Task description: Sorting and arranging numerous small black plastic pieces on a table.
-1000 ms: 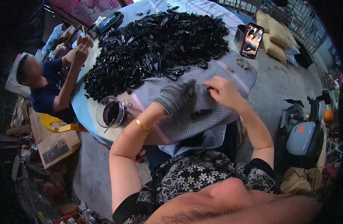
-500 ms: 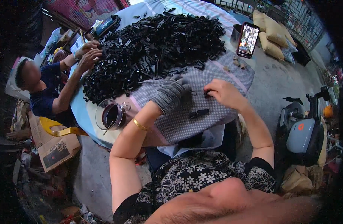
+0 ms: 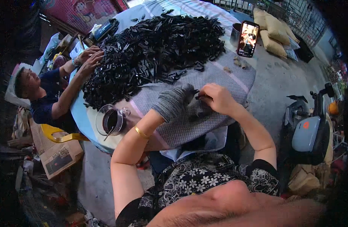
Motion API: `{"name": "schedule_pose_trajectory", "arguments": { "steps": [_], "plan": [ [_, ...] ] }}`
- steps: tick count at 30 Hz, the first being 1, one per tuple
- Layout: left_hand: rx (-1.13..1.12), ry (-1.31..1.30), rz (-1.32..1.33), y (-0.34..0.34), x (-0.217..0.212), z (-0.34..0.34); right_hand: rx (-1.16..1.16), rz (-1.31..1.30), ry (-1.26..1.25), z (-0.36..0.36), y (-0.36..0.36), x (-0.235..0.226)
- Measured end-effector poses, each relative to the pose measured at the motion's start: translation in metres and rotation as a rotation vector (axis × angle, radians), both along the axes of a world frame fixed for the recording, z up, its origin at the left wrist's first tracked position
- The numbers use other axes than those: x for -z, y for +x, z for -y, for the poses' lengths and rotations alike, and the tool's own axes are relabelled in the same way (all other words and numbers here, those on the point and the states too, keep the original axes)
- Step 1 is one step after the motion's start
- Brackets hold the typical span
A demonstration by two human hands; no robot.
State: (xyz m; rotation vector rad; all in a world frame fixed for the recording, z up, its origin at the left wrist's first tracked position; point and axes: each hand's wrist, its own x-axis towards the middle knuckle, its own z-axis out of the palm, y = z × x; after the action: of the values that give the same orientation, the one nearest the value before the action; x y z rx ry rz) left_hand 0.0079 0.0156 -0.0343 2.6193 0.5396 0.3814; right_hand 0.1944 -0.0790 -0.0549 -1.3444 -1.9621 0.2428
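Note:
My left hand (image 3: 173, 101), in a grey knit glove, is closed with its fingertips at one end of a small black plastic piece (image 3: 197, 94). My bare right hand (image 3: 219, 99) pinches the other side of that piece between thumb and fingers. Both hands meet just above a grey patterned cloth (image 3: 174, 130). Under them lies another dark piece (image 3: 203, 113), blurred and partly in shadow. Beyond my hands, a large heap of black plastic pieces (image 3: 155, 45) covers much of the table.
A glass cup of dark liquid with a spoon (image 3: 112, 123) stands left of my left forearm. A phone (image 3: 248, 39) leans on a dark metal cup (image 3: 235, 34) at far right. Across the left edge, another person's hands (image 3: 88, 60) touch the heap. Small tan bits (image 3: 237, 63) lie near the phone.
My hands have come together; they were apart before. The right hand has moved left with its black piece, and the gloved fingers have closed in to meet it.

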Motion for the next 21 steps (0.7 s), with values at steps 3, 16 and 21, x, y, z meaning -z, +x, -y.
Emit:
{"name": "schedule_pose_trajectory", "arguments": {
  "steps": [3,16,21],
  "plan": [
    [-0.009,0.068,-0.001,0.001,0.009,0.0,0.013,-0.016,0.01,0.002,-0.003,0.0],
    [-0.044,0.096,0.013,0.0,0.002,-0.003,0.062,-0.113,-0.009,0.0,0.002,0.002],
    [-0.021,0.132,-0.039,-0.004,0.005,-0.004,0.061,-0.088,0.029,0.0,0.0,0.002]
  ]
}}
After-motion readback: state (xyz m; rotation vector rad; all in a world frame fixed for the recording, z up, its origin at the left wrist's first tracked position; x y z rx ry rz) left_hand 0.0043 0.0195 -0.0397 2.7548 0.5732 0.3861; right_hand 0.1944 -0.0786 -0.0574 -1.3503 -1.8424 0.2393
